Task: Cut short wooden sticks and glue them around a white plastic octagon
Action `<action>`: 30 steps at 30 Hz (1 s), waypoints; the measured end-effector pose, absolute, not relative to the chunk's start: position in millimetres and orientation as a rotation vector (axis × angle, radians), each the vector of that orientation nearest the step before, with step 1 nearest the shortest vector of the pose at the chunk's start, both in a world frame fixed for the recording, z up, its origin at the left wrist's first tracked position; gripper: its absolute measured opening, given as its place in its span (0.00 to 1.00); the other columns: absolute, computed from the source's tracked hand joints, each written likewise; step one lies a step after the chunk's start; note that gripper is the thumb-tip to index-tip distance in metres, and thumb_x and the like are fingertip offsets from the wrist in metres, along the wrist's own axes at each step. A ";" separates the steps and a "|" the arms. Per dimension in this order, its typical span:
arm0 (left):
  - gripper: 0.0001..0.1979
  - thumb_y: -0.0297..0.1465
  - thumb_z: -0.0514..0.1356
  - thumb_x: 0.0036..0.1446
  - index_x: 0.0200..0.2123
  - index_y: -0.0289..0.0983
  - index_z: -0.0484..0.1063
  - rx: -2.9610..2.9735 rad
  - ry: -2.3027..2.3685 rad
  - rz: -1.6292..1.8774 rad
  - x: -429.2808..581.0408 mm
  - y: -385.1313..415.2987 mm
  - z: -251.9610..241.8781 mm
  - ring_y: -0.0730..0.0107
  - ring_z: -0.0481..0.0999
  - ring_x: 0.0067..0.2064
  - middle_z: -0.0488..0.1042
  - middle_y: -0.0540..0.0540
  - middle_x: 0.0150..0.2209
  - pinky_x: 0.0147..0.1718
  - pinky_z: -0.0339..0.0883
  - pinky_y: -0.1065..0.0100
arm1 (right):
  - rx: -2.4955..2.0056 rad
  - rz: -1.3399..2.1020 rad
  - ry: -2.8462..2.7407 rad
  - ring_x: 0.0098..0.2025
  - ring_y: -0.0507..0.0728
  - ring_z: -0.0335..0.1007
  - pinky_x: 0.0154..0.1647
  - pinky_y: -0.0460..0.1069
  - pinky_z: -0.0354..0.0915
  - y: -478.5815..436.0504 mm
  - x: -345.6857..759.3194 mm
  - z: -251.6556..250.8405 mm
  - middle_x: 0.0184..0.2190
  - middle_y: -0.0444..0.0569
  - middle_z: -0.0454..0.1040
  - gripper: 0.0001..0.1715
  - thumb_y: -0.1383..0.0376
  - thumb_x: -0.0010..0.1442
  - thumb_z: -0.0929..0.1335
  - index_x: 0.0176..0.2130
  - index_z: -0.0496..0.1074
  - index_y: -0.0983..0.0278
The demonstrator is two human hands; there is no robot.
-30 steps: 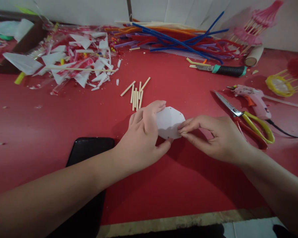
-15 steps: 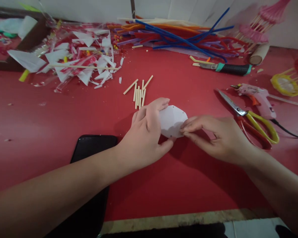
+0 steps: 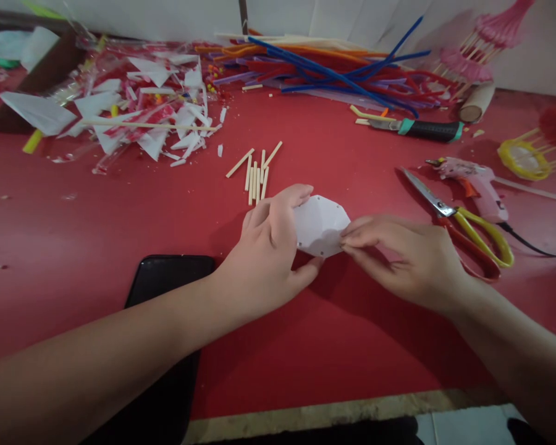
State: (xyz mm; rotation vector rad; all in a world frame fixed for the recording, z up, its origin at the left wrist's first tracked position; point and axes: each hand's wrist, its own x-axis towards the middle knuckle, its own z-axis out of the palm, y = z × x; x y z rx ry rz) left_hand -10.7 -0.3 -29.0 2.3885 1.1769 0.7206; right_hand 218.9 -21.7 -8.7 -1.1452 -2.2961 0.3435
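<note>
A white many-sided paper piece (image 3: pixel 322 224) with small holes near its edge is between my hands, over the red table. My left hand (image 3: pixel 271 244) grips it from the left, thumb at the lower edge and fingers around the far side. At the right edge, my right hand (image 3: pixel 398 256) pinches the paper between thumb and fingertips; whether a small thing is also in that pinch cannot be seen. Just beyond my left hand lie several short wooden sticks (image 3: pixel 254 176).
A black phone (image 3: pixel 167 278) lies under my left forearm. To the right are scissors (image 3: pixel 445 207), a pink glue gun (image 3: pixel 477 185) and a cutter knife (image 3: pixel 426 130). Pipe cleaners (image 3: pixel 333 68) and paper scraps (image 3: pixel 152 105) lie along the back. Pink stick model (image 3: pixel 472 52) stands back right.
The whole view has shifted slightly, so things sit a little further left. The paper is turned or tilted slightly, showing more holes along its edge. Both hands keep their hold.
</note>
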 end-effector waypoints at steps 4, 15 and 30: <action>0.39 0.31 0.66 0.54 0.64 0.35 0.49 2.403 1.135 0.726 -11.4 0.2 -28.6 0.41 0.62 0.65 0.61 0.29 0.64 0.60 0.61 0.43 | -1.210 0.419 -2.264 0.42 0.56 0.81 0.40 0.47 0.73 -17.7 223.4 -9.4 0.38 0.46 0.83 0.04 0.69 0.62 0.70 0.37 0.73 0.60; 0.38 0.35 0.66 0.54 0.63 0.36 0.51 2.367 1.179 0.727 -8.2 0.7 -29.8 0.39 0.63 0.64 0.63 0.29 0.63 0.58 0.62 0.43 | -1.122 0.534 -2.272 0.43 0.55 0.81 0.40 0.46 0.72 -22.7 214.7 -11.4 0.39 0.47 0.82 0.07 0.73 0.61 0.69 0.38 0.72 0.62; 0.40 0.32 0.67 0.51 0.62 0.34 0.50 2.400 1.173 0.734 -8.8 0.6 -29.6 0.39 0.63 0.65 0.63 0.29 0.63 0.58 0.62 0.42 | -1.201 0.537 -2.175 0.40 0.54 0.81 0.39 0.47 0.73 -24.2 212.1 -9.0 0.37 0.45 0.82 0.06 0.71 0.60 0.71 0.38 0.73 0.61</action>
